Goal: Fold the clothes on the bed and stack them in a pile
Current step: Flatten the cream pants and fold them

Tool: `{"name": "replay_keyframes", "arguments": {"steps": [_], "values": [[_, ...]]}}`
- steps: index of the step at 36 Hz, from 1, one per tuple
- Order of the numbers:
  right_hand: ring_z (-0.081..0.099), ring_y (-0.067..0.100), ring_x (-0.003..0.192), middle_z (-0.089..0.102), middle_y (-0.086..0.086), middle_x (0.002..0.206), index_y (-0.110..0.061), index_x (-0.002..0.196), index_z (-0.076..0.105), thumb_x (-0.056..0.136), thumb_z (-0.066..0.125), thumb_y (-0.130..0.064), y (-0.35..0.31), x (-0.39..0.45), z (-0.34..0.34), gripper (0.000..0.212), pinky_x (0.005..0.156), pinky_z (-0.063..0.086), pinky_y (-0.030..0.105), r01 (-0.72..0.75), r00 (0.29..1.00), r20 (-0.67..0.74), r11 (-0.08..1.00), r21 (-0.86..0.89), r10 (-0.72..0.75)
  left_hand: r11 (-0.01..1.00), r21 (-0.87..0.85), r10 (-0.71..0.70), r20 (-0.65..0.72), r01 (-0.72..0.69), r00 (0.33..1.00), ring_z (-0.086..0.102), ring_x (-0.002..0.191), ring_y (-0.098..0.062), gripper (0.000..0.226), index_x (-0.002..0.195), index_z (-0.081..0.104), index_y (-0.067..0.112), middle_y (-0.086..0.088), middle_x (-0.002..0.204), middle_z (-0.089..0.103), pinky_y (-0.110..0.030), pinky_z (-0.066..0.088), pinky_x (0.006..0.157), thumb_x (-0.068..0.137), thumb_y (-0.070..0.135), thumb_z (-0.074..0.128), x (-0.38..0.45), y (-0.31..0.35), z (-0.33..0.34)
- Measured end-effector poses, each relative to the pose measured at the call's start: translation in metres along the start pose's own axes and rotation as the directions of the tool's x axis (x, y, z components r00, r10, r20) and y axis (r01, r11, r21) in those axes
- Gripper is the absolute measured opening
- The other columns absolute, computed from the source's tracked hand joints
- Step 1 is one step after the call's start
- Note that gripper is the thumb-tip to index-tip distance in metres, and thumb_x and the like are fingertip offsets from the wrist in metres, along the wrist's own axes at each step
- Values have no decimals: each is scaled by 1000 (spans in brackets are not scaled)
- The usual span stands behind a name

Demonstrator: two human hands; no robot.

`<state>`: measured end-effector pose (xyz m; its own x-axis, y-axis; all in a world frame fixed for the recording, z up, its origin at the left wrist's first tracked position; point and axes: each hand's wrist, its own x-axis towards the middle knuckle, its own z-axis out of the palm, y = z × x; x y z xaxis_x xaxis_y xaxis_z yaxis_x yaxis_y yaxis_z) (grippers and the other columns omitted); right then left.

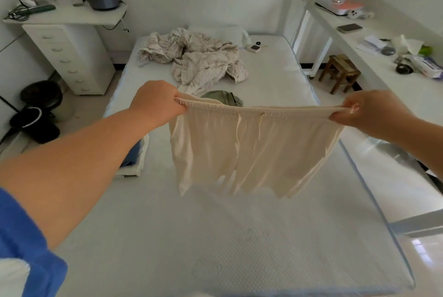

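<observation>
Head view is showing a pair of cream shorts (254,150) hanging in the middle of the frame, stretched out flat by the waistband above the bed (239,236). At centre left, the left hand (157,103) is gripping one end of the elastic waistband, its fingers curled round the cloth. At centre right, the right hand (369,111) is pinching the other end between thumb and fingers. The leg hems are dangling free above the mattress, not touching it. Just behind the waistband, a crumpled green garment (224,100) is lying on the bed, and beyond it, toward the upper middle, a rumpled patterned sheet (196,59) is sitting in a heap. A folded blue and white item (134,157) is resting at the bed's left edge, partly hidden by the left forearm.
</observation>
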<state>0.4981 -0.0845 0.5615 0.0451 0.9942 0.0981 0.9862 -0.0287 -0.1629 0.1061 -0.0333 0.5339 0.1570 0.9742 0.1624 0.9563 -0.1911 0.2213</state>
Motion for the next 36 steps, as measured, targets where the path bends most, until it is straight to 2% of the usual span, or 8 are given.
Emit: {"name": "replay_keyframes", "arguments": {"steps": [5, 7, 9, 14, 17, 20, 27, 36], "values": [[48, 15, 66, 52, -2, 74, -17, 76, 49, 78, 72, -34, 7, -2, 10, 28, 57, 34, 28, -75, 994, 87, 995, 64, 69, 977, -215, -30, -58, 17, 998, 41, 52, -9, 31, 57, 50, 15, 2, 55, 48, -26, 26, 47, 74, 28, 72, -4, 5, 3], [50, 16, 75, 52, -6, 80, -24, 92, 49, 82, 69, -28, 10, -2, 15, 23, 69, 38, 31, -96, 980, 183, 993, 74, 81, 958, -288, -13, -51, -2, 999, 41, 55, -8, 26, 65, 52, 12, 2, 60, 49, -25, 28, 48, 74, 26, 73, -6, 11, 8], [50, 14, 73, 54, -7, 76, -25, 90, 54, 85, 62, -25, 12, -2, 17, 9, 65, 37, 30, -69, 977, 206, 997, 46, 58, 920, -391, 5, -34, -18, 999, 42, 58, -8, 23, 75, 51, 15, 4, 65, 49, -24, 31, 50, 75, 23, 72, -6, 18, 12], [52, 17, 71, 58, 1, 75, -27, 73, 58, 86, 58, -21, 28, -5, 19, 15, 61, 38, 30, -171, 974, 189, 955, 242, 127, 856, -508, 22, 214, 92, 977, 53, 77, -11, 39, 110, 55, 23, 5, 91, 55, -19, 39, 59, 76, 17, 73, -3, 31, 24], [51, 20, 69, 56, 5, 74, -23, 73, 60, 87, 59, -17, 43, -17, 22, 15, 62, 40, 30, -239, 971, 134, 870, 431, 201, 794, -567, 44, 410, 217, 911, 58, 79, -14, 20, 83, 66, 20, 3, 83, 63, -24, 44, 66, 70, 11, 77, -1, 43, 37], [48, 14, 67, 54, 2, 74, -16, 81, 60, 87, 57, -14, 60, -26, 23, 7, 57, 36, 26, -259, 966, 107, 864, 431, 236, 771, -582, 82, 494, 260, 866, 57, 69, -7, 18, 72, 64, 19, 9, 68, 62, -20, 41, 57, 67, 7, 77, -3, 66, 52], [44, 14, 66, 52, 4, 79, -16, 90, 57, 86, 55, -10, 140, -15, 23, 8, 57, 31, 28, -295, 955, 78, 903, 314, 285, 783, -547, 182, 655, 294, 734, 57, 80, -14, 22, 83, 61, 24, 2, 88, 59, -27, 44, 65, 70, 23, 78, -14, 152, 99], [45, 18, 70, 49, -6, 74, -30, 88, 55, 85, 51, -23, 217, 63, 26, 8, 64, 34, 31, -210, 978, 27, 961, 178, 209, 603, -640, 257, 721, 477, 643, 58, 64, -3, 14, 80, 60, 22, 7, 75, 60, -19, 45, 59, 76, 21, 73, -28, 253, 160]]}}
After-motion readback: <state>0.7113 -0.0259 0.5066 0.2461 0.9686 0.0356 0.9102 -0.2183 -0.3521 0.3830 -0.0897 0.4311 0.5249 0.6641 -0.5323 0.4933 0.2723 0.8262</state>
